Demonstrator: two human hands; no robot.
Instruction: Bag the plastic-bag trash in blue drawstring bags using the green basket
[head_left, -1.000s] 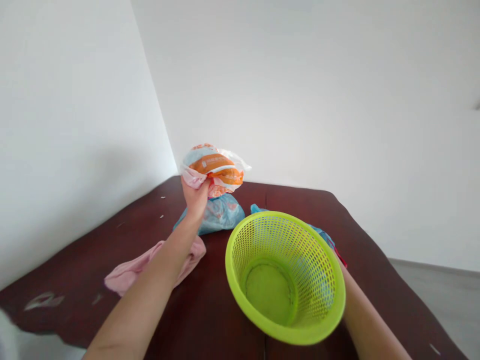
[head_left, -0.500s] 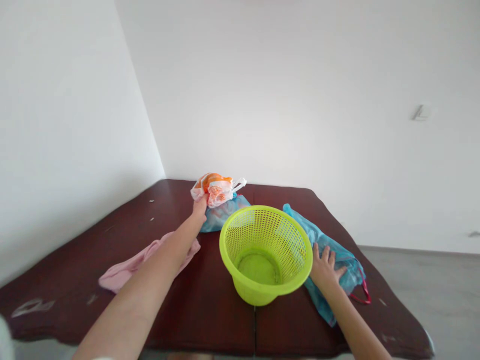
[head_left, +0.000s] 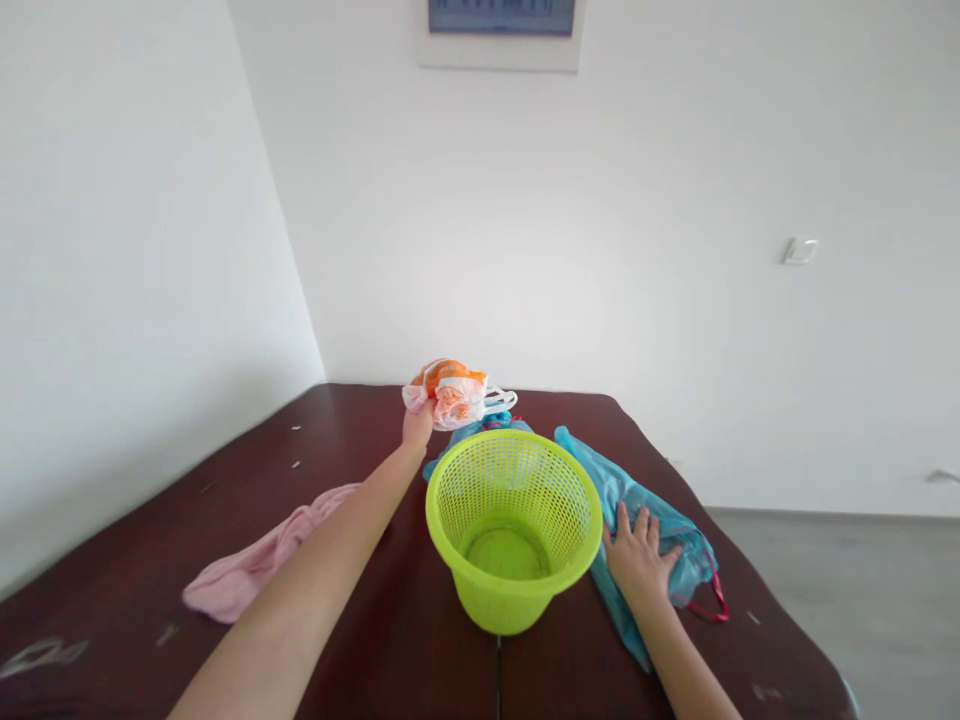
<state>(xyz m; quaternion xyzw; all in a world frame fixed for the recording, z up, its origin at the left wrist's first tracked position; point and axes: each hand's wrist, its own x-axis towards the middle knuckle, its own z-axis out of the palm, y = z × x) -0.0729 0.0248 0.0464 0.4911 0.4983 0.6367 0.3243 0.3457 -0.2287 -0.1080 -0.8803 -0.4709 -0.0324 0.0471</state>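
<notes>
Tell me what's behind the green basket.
Behind the green basket, part of a blue bag shows. The orange-and-white bag in the left hand overlaps it in this view. The blue bag's lower near part is covered by the basket and cannot be made out.

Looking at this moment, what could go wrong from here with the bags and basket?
The left hand grips an orange-and-white plastic bag; its loose white handles might snag on the round lime-green perforated plastic basket nearby.

The right hand lies spread on a translucent blue plastic bag beside that basket, so a leftward sweep might knock it over.
</notes>
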